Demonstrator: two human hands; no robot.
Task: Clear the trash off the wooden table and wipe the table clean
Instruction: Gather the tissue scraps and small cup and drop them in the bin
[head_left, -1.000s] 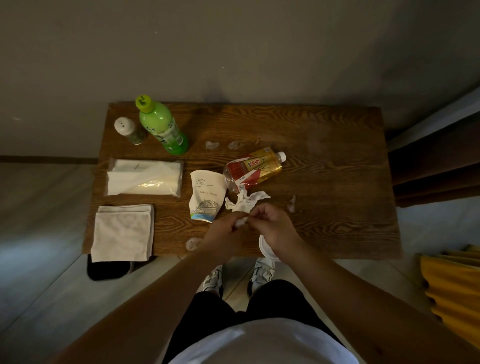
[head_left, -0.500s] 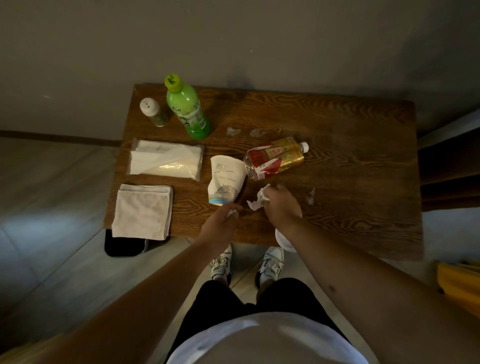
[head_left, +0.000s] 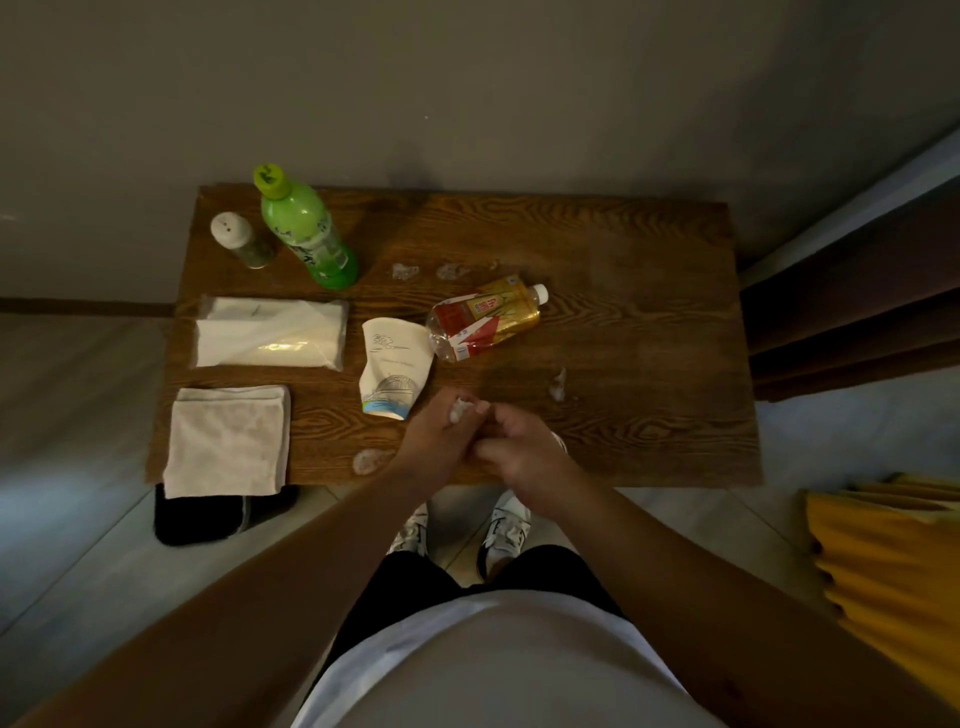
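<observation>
**Two hands on one wad, most of the trash still out**

Both my hands meet over the near edge of the tabletop (head_left: 597, 322). My left hand (head_left: 441, 441) has its fingers curled round a crumpled white tissue (head_left: 460, 409), which pokes out at the top of the grip. My right hand (head_left: 519, 452) is pressed against the left with its fingers curled in; whether it also holds part of the wad I cannot tell.

I judge the clearing barely begun. The crushed paper cup (head_left: 392, 371) lies on its side just beyond my left hand, and the squashed tea bottle (head_left: 485, 317) lies beside it, touching its upper rim. Small scraps or wet spots remain: two near the middle (head_left: 405, 270), one to the right (head_left: 559, 384), one by the near edge (head_left: 368, 460).

The folded cloth (head_left: 228, 439) sits untouched at the near left corner, so wiping has not started. Behind it lie the tissue pack (head_left: 270, 332), the green bottle (head_left: 306, 234) and the shaker (head_left: 240, 240), both upright.
</observation>
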